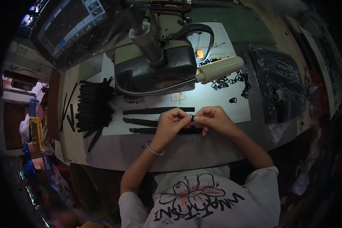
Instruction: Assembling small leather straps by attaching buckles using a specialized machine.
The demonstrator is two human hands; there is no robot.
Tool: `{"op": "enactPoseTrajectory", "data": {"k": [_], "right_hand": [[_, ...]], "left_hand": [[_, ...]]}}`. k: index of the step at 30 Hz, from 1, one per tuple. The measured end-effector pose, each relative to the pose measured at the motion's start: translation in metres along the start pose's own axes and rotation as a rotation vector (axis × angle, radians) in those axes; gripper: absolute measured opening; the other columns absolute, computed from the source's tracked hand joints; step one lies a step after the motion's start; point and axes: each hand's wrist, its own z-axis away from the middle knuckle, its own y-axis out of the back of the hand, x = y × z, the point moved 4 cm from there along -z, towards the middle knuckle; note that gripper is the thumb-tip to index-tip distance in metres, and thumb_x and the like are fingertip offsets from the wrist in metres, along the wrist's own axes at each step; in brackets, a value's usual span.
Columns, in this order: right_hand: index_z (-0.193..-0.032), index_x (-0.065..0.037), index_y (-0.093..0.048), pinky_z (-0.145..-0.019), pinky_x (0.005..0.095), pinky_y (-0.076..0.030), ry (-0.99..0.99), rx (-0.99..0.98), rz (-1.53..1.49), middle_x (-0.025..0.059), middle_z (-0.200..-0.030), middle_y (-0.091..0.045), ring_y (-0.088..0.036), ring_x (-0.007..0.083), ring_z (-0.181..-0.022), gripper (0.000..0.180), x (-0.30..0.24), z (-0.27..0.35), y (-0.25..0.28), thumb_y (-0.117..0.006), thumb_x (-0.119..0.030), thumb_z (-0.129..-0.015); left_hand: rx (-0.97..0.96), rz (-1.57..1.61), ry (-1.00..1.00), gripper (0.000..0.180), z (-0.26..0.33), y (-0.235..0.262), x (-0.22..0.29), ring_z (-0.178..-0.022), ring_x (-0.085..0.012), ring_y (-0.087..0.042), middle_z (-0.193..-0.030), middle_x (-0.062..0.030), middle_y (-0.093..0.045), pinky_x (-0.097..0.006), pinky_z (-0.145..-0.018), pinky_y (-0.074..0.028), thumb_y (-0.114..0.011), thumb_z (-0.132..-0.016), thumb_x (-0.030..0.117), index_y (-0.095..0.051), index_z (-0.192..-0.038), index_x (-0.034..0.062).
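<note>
Fingertips of both hands are brought together over a small dark fitting, too small to be identified, at the near middle of the bench (201, 152). The left hand (171, 122) is curled, thumb and forefinger pinched on the end of a black strap (155, 130); the right hand (212, 118) is likewise closed, its fingers pressed on the same point from the opposite side. The two hands are touching at the fingertips. A thin bracelet (155, 151) is worn on the left wrist.

The held strap is laid along the near edge of a white sheet (216, 100), running leftward from the hands. Two further black straps (148, 111) are laid parallel just behind it, apart from one another. Toward the left edge of the bench a stack of black strap pieces (93, 108) is seen, with a few loose pieces beside it.

Behind the hands a sewing machine (155, 62) is mounted, its flexible lamp (218, 68) extended rightward over the sheet. A scatter of small black buckles (233, 81) is seen beneath and beyond the lamp head, one buckle lying apart nearer the right edge. A black plastic bag (279, 83) is spread at the right end of the bench.
</note>
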Motion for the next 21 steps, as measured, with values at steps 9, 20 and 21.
{"op": "enactPoseTrajectory", "data": {"k": [9, 20, 21], "right_hand": [[-0.085, 0.001, -0.060, -0.044, 0.0186, -0.042, -0.057, 0.055, 0.188, 0.0017, -0.069, -0.058, -0.052, 0.0058, -0.051, 0.014, 0.008, 0.018, 0.004, -0.059, -0.012, -0.084], [-0.079, -0.001, -0.061, -0.046, 0.0184, -0.039, 0.060, 0.265, 0.538, -0.0024, -0.064, -0.056, -0.049, 0.0021, -0.054, 0.010, -0.005, 0.002, 0.017, -0.059, -0.010, -0.083], [-0.078, 0.001, -0.061, -0.046, 0.0216, -0.040, 0.149, 0.298, 0.606, 0.0008, -0.061, -0.056, -0.050, 0.0050, -0.052, 0.011, -0.004, 0.000, 0.017, -0.061, -0.010, -0.080]], "left_hand": [[0.178, -0.753, -0.259, 0.009, 0.010, 0.005, 0.022, -0.055, -0.0066, -0.046, -0.071, 0.0002, -0.058, -0.020, -0.051, -0.038, -0.066, -0.079, 0.013, -0.064, -0.079, 0.0044], [0.100, -0.939, -0.389, 0.014, -0.030, 0.006, 0.024, -0.075, -0.0173, -0.054, -0.068, 0.0005, -0.060, -0.033, -0.081, -0.033, -0.073, -0.066, 0.017, -0.063, -0.071, 0.0092], [0.102, -0.940, -0.388, 0.014, -0.030, 0.007, 0.024, -0.075, -0.0173, -0.054, -0.068, 0.0005, -0.060, -0.033, -0.081, -0.033, -0.073, -0.066, 0.017, -0.063, -0.071, 0.0092]]}}
